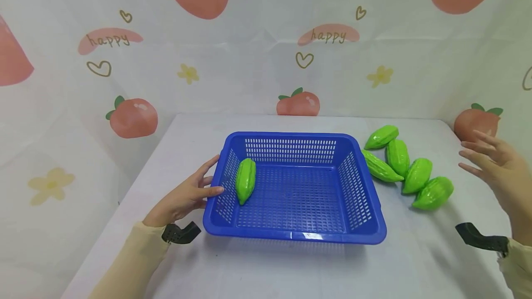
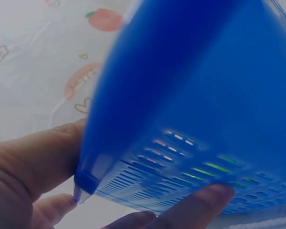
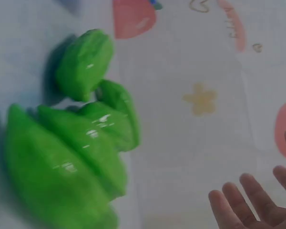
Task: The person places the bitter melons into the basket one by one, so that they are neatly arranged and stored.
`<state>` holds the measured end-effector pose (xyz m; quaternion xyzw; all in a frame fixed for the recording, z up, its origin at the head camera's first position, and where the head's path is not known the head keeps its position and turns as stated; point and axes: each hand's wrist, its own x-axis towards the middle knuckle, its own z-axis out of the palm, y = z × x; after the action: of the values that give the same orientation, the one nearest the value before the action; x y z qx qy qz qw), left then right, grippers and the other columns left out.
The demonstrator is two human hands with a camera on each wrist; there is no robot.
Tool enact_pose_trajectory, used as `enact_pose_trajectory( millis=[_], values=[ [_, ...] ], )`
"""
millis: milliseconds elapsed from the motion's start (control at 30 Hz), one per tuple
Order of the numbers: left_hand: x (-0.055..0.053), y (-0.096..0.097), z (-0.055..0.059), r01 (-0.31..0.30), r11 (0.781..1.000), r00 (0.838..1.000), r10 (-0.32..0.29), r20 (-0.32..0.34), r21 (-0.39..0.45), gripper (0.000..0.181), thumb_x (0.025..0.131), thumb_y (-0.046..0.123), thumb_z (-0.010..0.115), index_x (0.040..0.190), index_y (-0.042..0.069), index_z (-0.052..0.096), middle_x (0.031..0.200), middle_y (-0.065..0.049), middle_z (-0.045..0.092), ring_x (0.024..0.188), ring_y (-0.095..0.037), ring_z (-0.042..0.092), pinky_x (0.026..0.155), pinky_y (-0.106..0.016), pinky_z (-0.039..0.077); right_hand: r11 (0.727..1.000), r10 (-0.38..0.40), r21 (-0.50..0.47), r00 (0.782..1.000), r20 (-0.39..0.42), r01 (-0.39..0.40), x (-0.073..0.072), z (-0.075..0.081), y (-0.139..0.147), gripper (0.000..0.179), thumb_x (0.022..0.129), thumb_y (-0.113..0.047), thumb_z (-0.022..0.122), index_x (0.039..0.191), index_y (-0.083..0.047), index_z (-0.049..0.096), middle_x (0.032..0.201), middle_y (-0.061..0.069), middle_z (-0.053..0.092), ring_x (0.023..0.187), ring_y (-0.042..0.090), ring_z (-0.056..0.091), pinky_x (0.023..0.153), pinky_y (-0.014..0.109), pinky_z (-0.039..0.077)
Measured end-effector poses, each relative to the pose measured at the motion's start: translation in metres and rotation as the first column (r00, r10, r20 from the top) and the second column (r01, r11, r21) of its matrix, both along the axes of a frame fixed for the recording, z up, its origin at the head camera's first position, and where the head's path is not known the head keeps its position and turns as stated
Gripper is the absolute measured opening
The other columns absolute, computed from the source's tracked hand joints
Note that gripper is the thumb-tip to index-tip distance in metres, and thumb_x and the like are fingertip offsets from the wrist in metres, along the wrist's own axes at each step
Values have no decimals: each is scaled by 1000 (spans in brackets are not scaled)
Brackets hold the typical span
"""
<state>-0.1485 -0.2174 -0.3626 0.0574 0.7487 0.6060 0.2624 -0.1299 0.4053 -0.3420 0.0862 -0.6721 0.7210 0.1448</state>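
Note:
My left hand (image 1: 189, 196) grips the left rim of a blue plastic basket (image 1: 291, 236), thumb over the rim and other fingers against the outer side. In the left wrist view, those fingers (image 2: 200, 205) touch the slotted wall. One glossy green ridged fruit (image 1: 245, 181), tapered at the end, lies inside the basket by its left wall. My right hand (image 1: 496, 165) hovers at the far right, fingers spread and holding nothing. Left of it, several more green ridged fruits (image 3: 57, 171) lie bunched on the table, beside the basket's right wall.
The white table (image 1: 274, 271) extends around the basket. A pale cloth backdrop (image 1: 249, 59) with printed peaches, flowers and hearts hangs behind and at the sides. Black wrist mounts (image 1: 482, 239) sit on both sleeves.

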Motion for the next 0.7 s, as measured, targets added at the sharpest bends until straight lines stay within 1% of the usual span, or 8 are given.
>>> enact_pose_trajectory(
  millis=[133, 200, 267, 367, 400, 433, 467, 700],
  values=[
    [-1, 0, 0, 2, 1000, 1000, -2, -2, 1, 91, 93, 19, 64, 154, 40, 1, 153, -24, 31, 114, -37, 62, 89, -54, 53, 990, -76, 128, 995, 69, 66, 5, -18, 5, 56, 94, 10, 49, 143, -17, 40, 111, -15, 56, 90, -9, 61, 68, 7, 51],
    [-1, 0, 0, 5, 1000, 1000, -5, -1, 5, 91, 93, 18, 64, 154, 39, 1, 153, -24, 31, 114, -37, 61, 89, -54, 53, 956, -157, 266, 981, 113, 122, 6, -27, 7, 62, 96, 4, 51, 150, -17, 31, 118, -14, 53, 89, -15, 57, 68, 4, 49],
    [-2, 0, 0, 7, 1000, 1000, -7, -3, 5, 91, 93, 18, 64, 154, 39, 1, 153, -24, 32, 114, -38, 61, 89, -54, 53, 885, -244, 441, 956, 165, 150, 7, -35, 9, 68, 98, -7, 51, 156, -18, 16, 137, 1, 48, 107, -8, 57, 69, 0, 45],
    [-2, 1, 0, 5, 1000, 1000, -5, -8, 0, 91, 94, 18, 64, 155, 39, 0, 153, -24, 32, 116, -39, 60, 89, -55, 53, 796, -334, 588, 915, 225, 146, 9, -44, 10, 74, 100, -20, 50, 157, -18, 2, 156, 20, 23, 134, 10, 43, 71, -3, 41],
    [-2, 1, 0, 3, 1000, 1000, -3, -9, -2, 91, 94, 18, 64, 155, 39, 0, 153, -24, 32, 116, -39, 60, 89, -55, 53, 794, -342, 592, 906, 249, 137, 10, -46, 10, 76, 100, -22, 50, 157, -18, 0, 156, 26, 19, 142, 21, 34, 71, -4, 40],
    [-2, 1, 0, 1, 1000, 1000, -1, -10, -4, 91, 94, 17, 64, 155, 39, 0, 153, -24, 31, 116, -40, 59, 89, -55, 53, 775, -340, 623, 902, 266, 108, 11, -49, 10, 77, 101, -26, 49, 156, -16, -5, 157, 31, 6, 146, 28, 21, 71, -5, 38],
    [-2, 1, 1, -1, 1000, 1000, 1, -9, -4, 91, 93, 17, 64, 155, 38, 0, 153, -24, 32, 116, -40, 59, 89, -55, 53, 774, -341, 625, 898, 278, 100, 12, -50, 10, 78, 101, -26, 49, 156, -14, -6, 156, 33, 5, 146, 34, 17, 70, -5, 37],
    [-1, 1, 1, -5, 1000, 1000, 5, -1, 3, 91, 94, 16, 64, 155, 37, 0, 152, -26, 32, 116, -41, 59, 88, -56, 53, 780, -308, 626, 881, 360, 17, 17, -57, 7, 81, 101, -27, 47, 152, 2, -9, 147, 47, 2, 139, 54, 10, 63, -3, 32]
  ],
)
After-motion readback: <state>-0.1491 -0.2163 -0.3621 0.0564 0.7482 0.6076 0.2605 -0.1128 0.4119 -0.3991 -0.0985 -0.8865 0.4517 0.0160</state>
